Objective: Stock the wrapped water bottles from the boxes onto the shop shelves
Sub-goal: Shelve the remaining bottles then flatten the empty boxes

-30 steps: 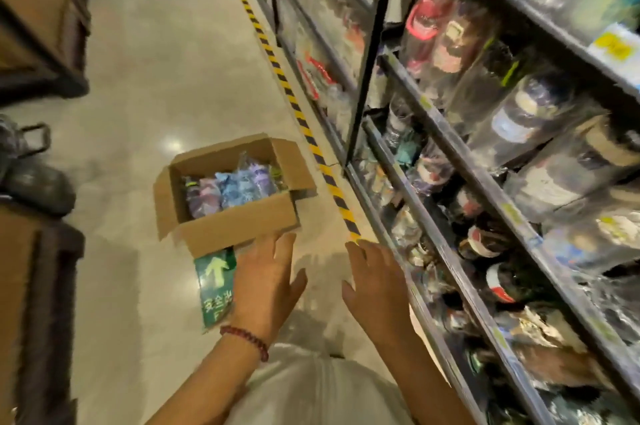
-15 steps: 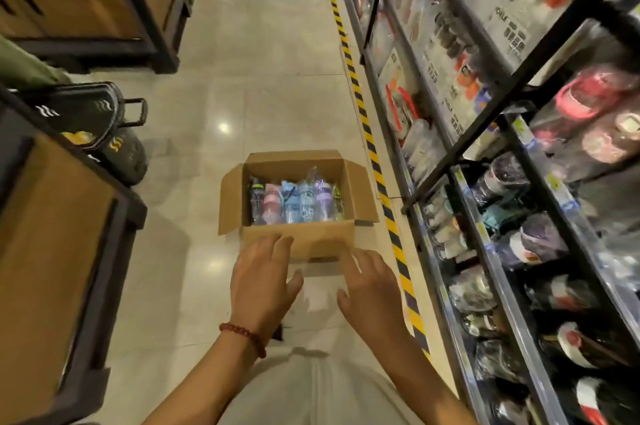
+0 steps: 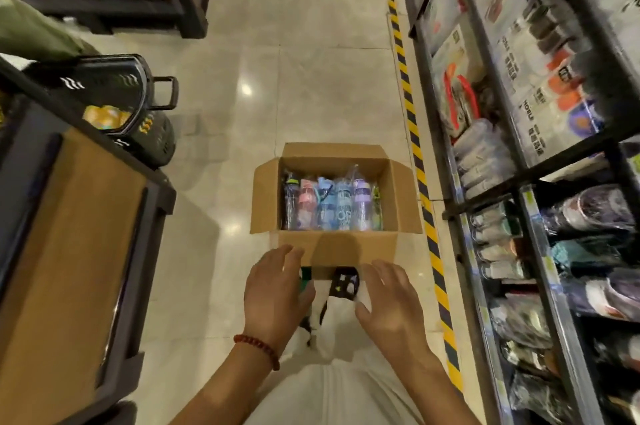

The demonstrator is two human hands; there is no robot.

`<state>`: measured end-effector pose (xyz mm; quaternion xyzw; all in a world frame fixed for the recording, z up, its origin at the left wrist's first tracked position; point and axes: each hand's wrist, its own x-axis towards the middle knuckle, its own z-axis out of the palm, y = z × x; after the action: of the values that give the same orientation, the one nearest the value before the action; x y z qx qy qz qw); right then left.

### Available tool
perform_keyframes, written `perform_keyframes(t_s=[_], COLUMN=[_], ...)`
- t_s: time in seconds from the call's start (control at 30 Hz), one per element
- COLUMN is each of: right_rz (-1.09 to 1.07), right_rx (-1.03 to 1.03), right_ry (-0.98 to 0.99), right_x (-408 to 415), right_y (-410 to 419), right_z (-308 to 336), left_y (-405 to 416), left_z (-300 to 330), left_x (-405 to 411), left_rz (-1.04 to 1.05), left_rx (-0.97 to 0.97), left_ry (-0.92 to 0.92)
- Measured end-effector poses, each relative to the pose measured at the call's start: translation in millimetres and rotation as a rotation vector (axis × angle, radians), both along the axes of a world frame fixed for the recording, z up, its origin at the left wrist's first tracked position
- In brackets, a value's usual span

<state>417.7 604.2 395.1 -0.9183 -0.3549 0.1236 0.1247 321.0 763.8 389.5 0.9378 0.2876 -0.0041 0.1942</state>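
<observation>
**Ana:** While both hands hang empty over the aisle, what should the reach look like? The left hand (image 3: 277, 289), the one with the red bead bracelet (image 3: 258, 348) at its wrist, has its fingers loosely spread and holds nothing, and the right hand (image 3: 389, 300) is splayed just as wide and also bare.

**Ben:** Both sit just short of the near wall of the open brown cardboard box (image 3: 337, 246) on the pale tiled floor (image 3: 294, 43). I'd say the step is a first pick, so go in from above, past the near flap, not across the side flaps.

**Ana:** And the stock itself?

**Ben:** The clear-wrapped plastic water bottles (image 3: 332, 204) stand upright in one packed row inside the box, caps dark, pink, blue and purple. Wrapping like that looks slippery, so I'd close around a bottle's body below the cap rather than pinch loose film. Taking an end bottle first probably frees the row.

**Ana:** Where do they go?

**Ben:** The black metal shop shelves (image 3: 540, 251) run along the person's right, beyond the yellow-and-black striped floor tape (image 3: 415, 154). Lower tiers there already hold wrapped bottles lying on their sides. I can't tell which gap is free.

**Ana:** Risks?

**Ben:** Catching a flap and dragging the box.
</observation>
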Motion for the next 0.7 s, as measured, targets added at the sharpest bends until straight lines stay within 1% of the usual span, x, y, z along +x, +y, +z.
perform_keyframes(t_s=[0.1,0.23,0.37,0.43,0.5,0.53,0.6,0.7], right_rz=[0.010,0.048,0.044,0.039,0.079,0.086,0.083,0.059], right_rx=[-0.024,-0.097,-0.152,-0.158,-0.228,-0.227,-0.245,-0.284], right_ry=[0.071,0.139,0.198,0.218,0.243,0.242,0.242,0.307], right_x=[27,79,139,171,202,215,239,265], right_y=[22,53,84,104,122,130,144,161], right_z=[-12,-39,-82,-108,-142,-161,-202,-265], left_y=[18,41,61,73,85,91,104,124], left_z=[-17,-49,-85,-113,-148,-167,-206,-277], left_x=[24,75,135,165,189,199,218,238], left_rz=[0.027,0.089,0.204,0.233,0.246,0.254,0.299,0.357], left_rx=[-0.007,-0.071,-0.147,-0.177,-0.190,-0.205,-0.285,-0.381], left_ry=[0.020,0.017,0.067,0.098,0.094,0.090,0.149,0.228])
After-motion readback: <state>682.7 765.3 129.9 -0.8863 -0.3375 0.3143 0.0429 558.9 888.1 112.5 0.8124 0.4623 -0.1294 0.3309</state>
